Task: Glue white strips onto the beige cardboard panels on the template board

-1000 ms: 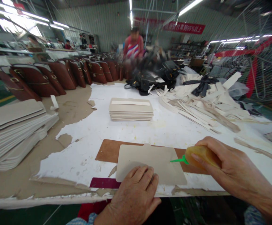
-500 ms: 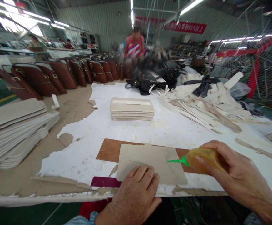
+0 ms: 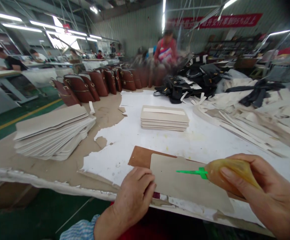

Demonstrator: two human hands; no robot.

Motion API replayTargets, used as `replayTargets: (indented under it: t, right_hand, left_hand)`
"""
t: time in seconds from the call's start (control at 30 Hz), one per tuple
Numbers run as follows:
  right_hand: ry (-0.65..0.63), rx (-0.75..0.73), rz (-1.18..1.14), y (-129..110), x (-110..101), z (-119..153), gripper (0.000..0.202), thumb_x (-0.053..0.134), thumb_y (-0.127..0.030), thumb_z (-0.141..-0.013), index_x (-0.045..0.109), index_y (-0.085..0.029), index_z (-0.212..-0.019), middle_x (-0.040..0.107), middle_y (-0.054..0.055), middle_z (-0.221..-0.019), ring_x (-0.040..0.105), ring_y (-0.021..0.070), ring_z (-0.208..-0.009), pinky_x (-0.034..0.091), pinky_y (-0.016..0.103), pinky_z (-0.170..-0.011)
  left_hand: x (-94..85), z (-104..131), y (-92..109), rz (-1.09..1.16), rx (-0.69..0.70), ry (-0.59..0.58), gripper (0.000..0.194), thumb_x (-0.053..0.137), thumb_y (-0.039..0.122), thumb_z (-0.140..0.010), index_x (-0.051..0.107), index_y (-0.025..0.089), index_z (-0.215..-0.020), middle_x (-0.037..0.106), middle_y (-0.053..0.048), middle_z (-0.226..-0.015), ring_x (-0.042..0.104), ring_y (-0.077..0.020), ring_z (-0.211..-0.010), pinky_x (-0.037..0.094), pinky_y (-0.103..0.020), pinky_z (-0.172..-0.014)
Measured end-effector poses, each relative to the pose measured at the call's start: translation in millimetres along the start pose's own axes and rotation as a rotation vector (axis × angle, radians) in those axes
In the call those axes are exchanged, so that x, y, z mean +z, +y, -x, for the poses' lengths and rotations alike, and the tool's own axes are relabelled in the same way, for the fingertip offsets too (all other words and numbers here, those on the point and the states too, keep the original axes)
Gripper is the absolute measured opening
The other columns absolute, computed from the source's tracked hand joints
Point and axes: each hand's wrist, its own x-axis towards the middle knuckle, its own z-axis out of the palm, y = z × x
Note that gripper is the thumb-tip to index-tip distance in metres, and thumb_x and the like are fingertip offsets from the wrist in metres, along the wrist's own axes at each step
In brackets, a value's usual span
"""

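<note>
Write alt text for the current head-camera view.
A right hand holds a yellowish squeeze bottle with a green nozzle over a beige panel, the left hand at the panel's left edge. Beyond lies a stack of beige pieces; brown bags stand farther back.

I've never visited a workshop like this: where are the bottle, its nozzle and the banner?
Bottle [image 3: 234,164]: head view, on the upper side of its yellowish body.
Nozzle [image 3: 194,172]: head view, on its green stem.
Banner [image 3: 231,21]: head view, on its red face.
</note>
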Motion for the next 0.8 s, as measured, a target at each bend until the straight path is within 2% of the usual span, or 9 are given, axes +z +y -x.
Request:
replayTargets:
  t: [0.1, 0.17, 0.27, 0.4, 0.57, 0.7, 0.8]
  right_hand:
    - [-0.119, -0.046, 0.105, 7, 12, 0, 0.045, 0.067, -0.073, -0.091, 0.068, -0.03, -0.106, 0.077, 0.001, -0.088, 0.073, 0.0255, -0.074, 0.058, 0.031, -0.054]
    - [-0.172, -0.067, 0.137, 2, 18, 0, 0.047, 0.065, -0.074, -0.092, 0.067, -0.03, -0.106, 0.076, 0.001, -0.089, 0.072, 0.0269, -0.078, 0.055, 0.032, -0.054]
    - [-0.184, -0.058, 0.172, -15, 25, 2, 0.045, 0.062, -0.073, -0.095, 0.065, -0.029, -0.106, 0.075, 0.0, -0.089, 0.07, 0.0272, -0.08, 0.05, 0.035, -0.058]
    - [-0.196, -0.066, 0.173, -33, 34, 4, 0.038, 0.06, -0.066, -0.098, 0.063, -0.029, -0.106, 0.071, -0.002, -0.086, 0.066, 0.024, -0.074, 0.048, 0.037, -0.066]
    - [-0.235, -0.21, 0.198, -35, 40, -1, 0.034, 0.061, -0.061, -0.099, 0.064, -0.027, -0.104, 0.07, -0.001, -0.084, 0.065, 0.0227, -0.069, 0.049, 0.035, -0.062]
    - [-0.231, -0.277, 0.201, -43, 44, -2, 0.028, 0.058, -0.055, -0.103, 0.063, -0.028, -0.105, 0.07, 0.0, -0.088, 0.065, 0.0223, -0.072, 0.05, 0.035, -0.066]
    - [-0.268, -0.407, 0.173, -49, 47, -3, 0.022, 0.06, -0.05, -0.105, 0.062, -0.028, -0.103, 0.068, -0.001, -0.086, 0.063, 0.0195, -0.068, 0.049, 0.032, -0.062]
  left_hand:
    - [2.6, 3, -5, 0.006, -0.019, -0.048, 0.012, 0.061, 0.01, -0.097, 0.067, 0.019, -0.102, 0.072, -0.007, -0.104, 0.067, -0.0247, -0.096, 0.058, -0.042, -0.086]
    - [5.0, 3, -4, -0.01, -0.016, -0.067, 0.01, 0.061, 0.009, -0.097, 0.067, 0.018, -0.099, 0.071, -0.008, -0.103, 0.066, -0.0254, -0.096, 0.057, -0.043, -0.086]
    - [5.5, 1, -1, -0.032, -0.004, -0.061, 0.011, 0.061, 0.009, -0.097, 0.068, 0.017, -0.095, 0.071, -0.008, -0.102, 0.066, -0.0255, -0.095, 0.058, -0.043, -0.086]
    - [3.4, -1, 1, -0.056, 0.006, -0.057, 0.012, 0.06, 0.009, -0.097, 0.069, 0.016, -0.095, 0.071, -0.008, -0.098, 0.066, -0.0244, -0.092, 0.058, -0.041, -0.085]
    - [2.7, -1, 1, -0.093, 0.036, -0.07, 0.012, 0.06, 0.01, -0.098, 0.069, 0.016, -0.094, 0.071, -0.007, -0.096, 0.066, -0.0243, -0.092, 0.058, -0.041, -0.085]
    - [2.6, 0, 1, -0.096, 0.024, -0.078, 0.011, 0.06, 0.012, -0.098, 0.07, 0.015, -0.095, 0.072, -0.008, -0.097, 0.066, -0.0249, -0.092, 0.058, -0.042, -0.085]
    - [2.7, 0, 2, -0.088, 0.008, -0.081, 0.011, 0.061, 0.011, -0.098, 0.071, 0.015, -0.097, 0.072, -0.008, -0.098, 0.066, -0.0249, -0.093, 0.058, -0.042, -0.086]
